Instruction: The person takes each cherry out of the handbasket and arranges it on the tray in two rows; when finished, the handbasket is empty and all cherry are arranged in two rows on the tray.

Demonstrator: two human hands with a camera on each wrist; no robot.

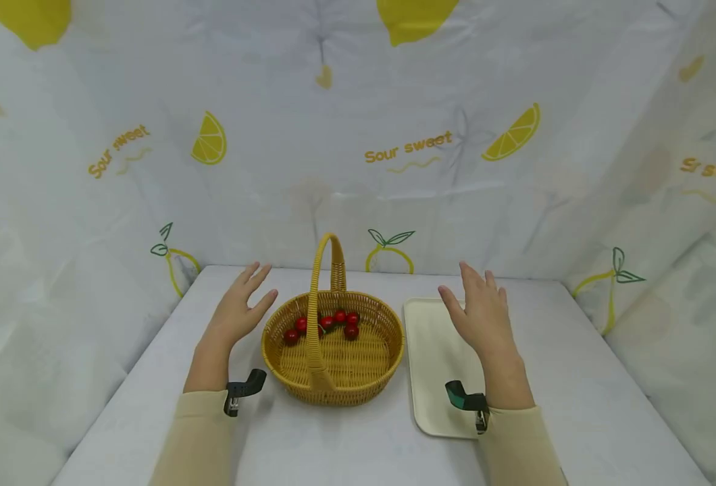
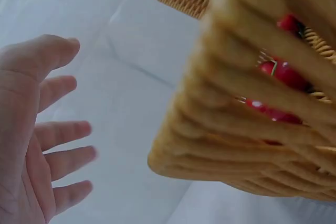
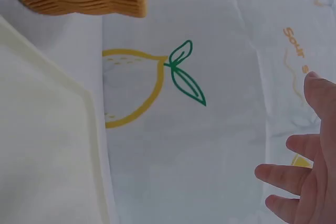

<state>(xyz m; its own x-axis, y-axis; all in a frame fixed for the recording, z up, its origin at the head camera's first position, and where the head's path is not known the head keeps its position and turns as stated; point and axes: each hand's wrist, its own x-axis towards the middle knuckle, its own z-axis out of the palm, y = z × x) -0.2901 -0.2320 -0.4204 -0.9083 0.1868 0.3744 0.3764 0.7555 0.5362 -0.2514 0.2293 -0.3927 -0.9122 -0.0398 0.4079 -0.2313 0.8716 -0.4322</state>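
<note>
A yellow-brown wicker basket (image 1: pixel 346 395) with a tall arched handle stands mid-table, several red cherries (image 1: pixel 327 324) lying toward its back and left. The left hand (image 1: pixel 239 310) hovers beside the basket's left rim, fingers spread and nothing in them. In the left wrist view the same hand (image 2: pixel 31 135) is apart from the basket's woven wall (image 2: pixel 226 103). Over the right part of a cream rectangular tray (image 1: pixel 437 378) hangs the right hand (image 1: pixel 482 314), its fingers extended and holding nothing. The right wrist view shows that hand (image 3: pixel 315 156) with the tray's rim (image 3: pixel 94 129) at left.
A white-covered table (image 1: pixel 346 445) carries the basket and tray side by side. Behind and at both sides hangs a pale curtain (image 1: pixel 309 155) printed with lemons and words. Dark wrist mounts (image 1: pixel 245 386) sit at the sleeve cuffs.
</note>
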